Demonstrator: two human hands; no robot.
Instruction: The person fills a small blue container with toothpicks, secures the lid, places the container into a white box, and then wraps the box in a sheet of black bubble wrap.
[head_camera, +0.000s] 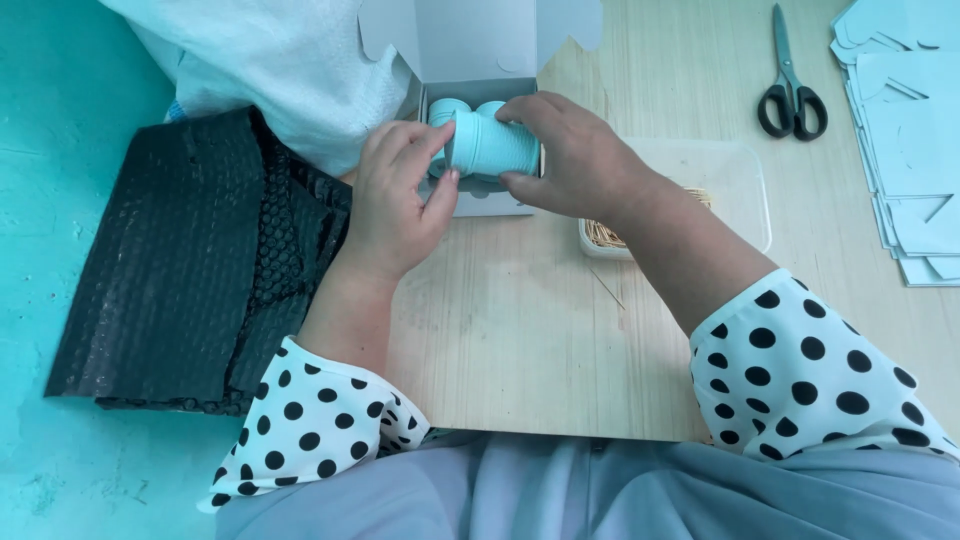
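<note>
Open white carton (470, 45) at desk's far edge; black bubble-wrap mailers (190, 270) left.

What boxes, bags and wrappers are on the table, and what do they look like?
White cardboard box: top middle, lid flaps open, behind both hands.
Black bubble wrap: left side, flat padded sheets, shiny.
White padded bag: top left, soft and lumpy.
Clear plastic tub: right of the box, rectangular, thin sticks inside.
Flat white card cutouts: far right, stacked.
</note>
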